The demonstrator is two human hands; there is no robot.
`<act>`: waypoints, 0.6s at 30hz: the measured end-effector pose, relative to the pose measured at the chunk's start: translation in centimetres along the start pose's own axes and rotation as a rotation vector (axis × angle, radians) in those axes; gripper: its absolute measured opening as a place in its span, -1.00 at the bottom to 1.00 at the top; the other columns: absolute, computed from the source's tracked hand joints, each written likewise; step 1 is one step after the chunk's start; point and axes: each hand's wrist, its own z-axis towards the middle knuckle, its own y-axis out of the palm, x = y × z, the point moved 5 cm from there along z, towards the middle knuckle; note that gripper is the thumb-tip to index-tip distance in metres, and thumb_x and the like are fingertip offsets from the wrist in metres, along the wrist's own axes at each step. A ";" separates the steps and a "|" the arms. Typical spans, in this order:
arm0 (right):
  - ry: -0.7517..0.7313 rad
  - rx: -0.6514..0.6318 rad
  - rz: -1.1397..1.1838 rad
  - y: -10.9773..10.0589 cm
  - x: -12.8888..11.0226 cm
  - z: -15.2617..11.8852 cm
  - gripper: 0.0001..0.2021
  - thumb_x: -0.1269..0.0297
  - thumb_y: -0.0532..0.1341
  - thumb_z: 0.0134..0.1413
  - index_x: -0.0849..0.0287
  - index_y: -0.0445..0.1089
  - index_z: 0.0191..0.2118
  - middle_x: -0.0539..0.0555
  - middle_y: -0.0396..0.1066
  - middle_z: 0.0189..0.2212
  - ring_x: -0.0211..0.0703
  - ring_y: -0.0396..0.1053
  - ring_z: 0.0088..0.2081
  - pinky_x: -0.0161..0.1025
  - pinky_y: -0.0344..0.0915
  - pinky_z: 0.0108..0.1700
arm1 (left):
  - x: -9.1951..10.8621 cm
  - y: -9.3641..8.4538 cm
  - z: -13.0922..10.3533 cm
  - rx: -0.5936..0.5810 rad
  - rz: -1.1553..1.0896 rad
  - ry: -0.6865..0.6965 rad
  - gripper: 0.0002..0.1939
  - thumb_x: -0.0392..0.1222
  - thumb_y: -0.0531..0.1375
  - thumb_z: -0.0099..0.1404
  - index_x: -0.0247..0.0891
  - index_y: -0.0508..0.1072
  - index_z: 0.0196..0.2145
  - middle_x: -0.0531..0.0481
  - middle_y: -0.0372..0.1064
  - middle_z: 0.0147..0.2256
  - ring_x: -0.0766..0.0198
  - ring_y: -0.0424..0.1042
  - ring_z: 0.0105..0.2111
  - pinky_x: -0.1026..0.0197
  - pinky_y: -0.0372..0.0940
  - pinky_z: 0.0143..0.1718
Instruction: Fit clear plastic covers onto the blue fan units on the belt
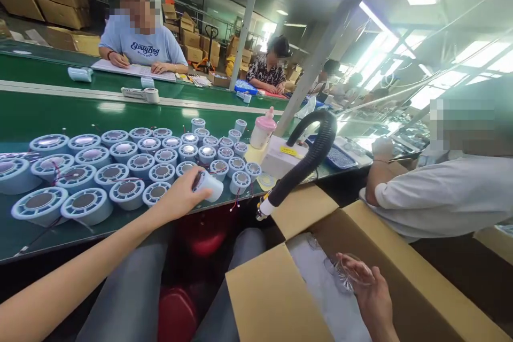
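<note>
My left hand (186, 189) is closed round a light-blue cylindrical part (210, 186), tilted on its side over the front edge of the green table. Rows of similar blue round parts (128, 187), several with thin red and black wires, stand upright beside and behind that hand. At the lower right, my right hand (372, 288) holds a clear plastic piece (352, 272) between thumb and fingers, above an open cardboard box (272, 294). White lining and more clear plastic show inside the box.
A black flexible hose (320, 144) arches down between table and box. A pink-capped bottle (263, 128) stands on the green table (120, 112) near a white machine (280, 155). A person in white (444, 192) sits at the right; others work across the table.
</note>
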 end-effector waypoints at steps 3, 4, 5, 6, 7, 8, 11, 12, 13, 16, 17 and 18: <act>-0.032 -0.254 0.083 6.8 -3.4 -3.2 -0.64 -0.07 0.05 0.07 0.01 0.42 -0.18 0.18 0.46 -0.11 0.21 0.45 -0.08 0.16 0.39 -0.09 | -1.5 1.2 -3.3 -0.174 -0.583 -0.235 -0.58 0.03 -0.04 0.15 -0.33 0.30 -0.17 -0.11 0.38 -0.34 0.18 0.39 -0.40 0.21 0.33 -0.46; -0.117 -0.386 0.006 9.6 -4.8 -4.8 -0.64 -0.01 0.09 0.08 0.01 0.39 -0.08 0.19 0.43 -0.08 0.18 0.44 -0.07 0.12 0.40 -0.08 | -1.9 2.1 -4.4 -0.258 -0.708 -0.315 -0.57 0.03 -0.05 0.14 -0.34 0.31 -0.19 -0.11 0.38 -0.39 0.23 0.38 -0.47 0.25 0.29 -0.53; -0.217 -0.522 -0.123 12.5 -6.2 -6.4 -0.62 0.07 0.11 0.09 0.00 0.34 0.02 0.19 0.39 -0.02 0.15 0.41 -0.02 0.09 0.38 -0.03 | -2.2 3.2 -5.5 -0.353 -0.812 -0.393 -0.57 0.03 -0.03 0.11 -0.35 0.32 -0.21 -0.10 0.38 -0.43 0.26 0.36 -0.53 0.28 0.26 -0.58; -0.356 -0.593 -0.266 15.0 -7.5 -8.0 -0.59 0.15 0.13 0.09 -0.01 0.29 0.09 0.19 0.35 0.02 0.12 0.38 0.01 0.06 0.36 0.00 | -2.5 4.3 -6.6 -0.453 -0.915 -0.474 -0.58 0.03 0.02 0.08 -0.35 0.33 -0.23 -0.09 0.38 -0.45 0.28 0.34 -0.56 0.31 0.22 -0.64; -0.503 -0.633 -0.404 17.3 -8.7 -9.5 -0.55 0.22 0.15 0.08 -0.01 0.26 0.13 0.20 0.30 0.05 0.11 0.35 0.04 0.03 0.35 0.02 | -2.6 5.3 -7.6 -0.549 -0.982 -0.542 -0.59 0.04 0.06 0.05 -0.34 0.33 -0.24 -0.08 0.37 -0.46 0.29 0.33 -0.58 0.33 0.19 -0.68; -0.635 -0.636 -0.523 19.3 -9.7 -10.7 -0.51 0.28 0.15 0.07 -0.02 0.24 0.17 0.21 0.26 0.07 0.10 0.33 0.05 0.01 0.36 0.01 | -2.8 6.1 -8.4 -0.628 -0.991 -0.586 -0.59 0.05 0.09 0.05 -0.32 0.33 -0.26 -0.06 0.35 -0.47 0.30 0.31 -0.60 0.35 0.15 -0.72; -0.869 -0.532 -0.772 23.1 -11.4 -12.3 -0.45 0.39 0.14 0.04 0.00 0.23 0.19 0.23 0.22 0.05 0.12 0.31 -0.01 0.02 0.40 -0.07 | -3.1 7.0 -9.6 -0.746 -0.820 -0.545 -0.62 0.10 0.12 0.14 -0.29 0.33 -0.28 0.03 0.25 -0.51 0.37 0.22 -0.63 0.40 0.06 -0.77; -0.886 -0.503 -0.822 23.8 -11.6 -12.4 -0.45 0.41 0.14 0.02 0.01 0.24 0.19 0.23 0.21 0.05 0.12 0.30 -0.02 0.02 0.40 -0.08 | -3.0 7.0 -9.7 -0.755 -0.711 -0.475 -0.64 0.09 0.11 0.18 -0.29 0.35 -0.27 0.05 0.23 -0.50 0.38 0.20 -0.62 0.41 0.06 -0.76; -0.882 -0.488 -0.858 24.3 -11.6 -12.2 -0.45 0.43 0.15 0.01 0.02 0.26 0.17 0.23 0.20 0.07 0.12 0.29 -0.03 0.03 0.40 -0.09 | -2.8 6.8 -9.6 -0.744 -0.579 -0.374 -0.66 0.07 0.10 0.20 -0.28 0.37 -0.26 0.04 0.23 -0.48 0.38 0.21 -0.58 0.40 0.10 -0.71; -0.821 -0.485 -0.913 24.9 -11.2 -11.6 -0.54 0.50 0.17 -0.06 0.05 0.40 0.02 0.21 0.15 0.12 0.11 0.25 -0.02 -0.01 0.40 -0.09 | -1.8 5.7 -9.2 -0.598 -0.109 -0.022 -0.75 -0.06 0.11 0.24 -0.24 0.44 -0.22 -0.01 0.30 -0.30 0.28 0.31 -0.37 0.29 0.26 -0.41; -0.801 -0.496 -0.925 25.0 -11.0 -11.5 -0.58 0.54 0.17 -0.08 0.07 0.44 -0.05 0.21 0.15 0.13 0.11 0.24 -0.01 -0.02 0.40 -0.10 | -1.5 5.5 -9.2 -0.557 0.027 0.066 -0.76 -0.08 0.10 0.25 -0.22 0.45 -0.19 -0.02 0.30 -0.24 0.25 0.32 -0.31 0.25 0.26 -0.31; -0.779 -0.515 -0.933 25.1 -10.7 -11.3 -0.61 0.57 0.17 -0.10 0.08 0.46 -0.13 0.20 0.15 0.13 0.12 0.23 0.00 -0.03 0.40 -0.10 | -1.3 5.4 -9.4 -0.535 0.131 0.126 -0.76 -0.10 0.10 0.25 -0.19 0.46 -0.17 -0.02 0.30 -0.19 0.24 0.33 -0.28 0.21 0.24 -0.25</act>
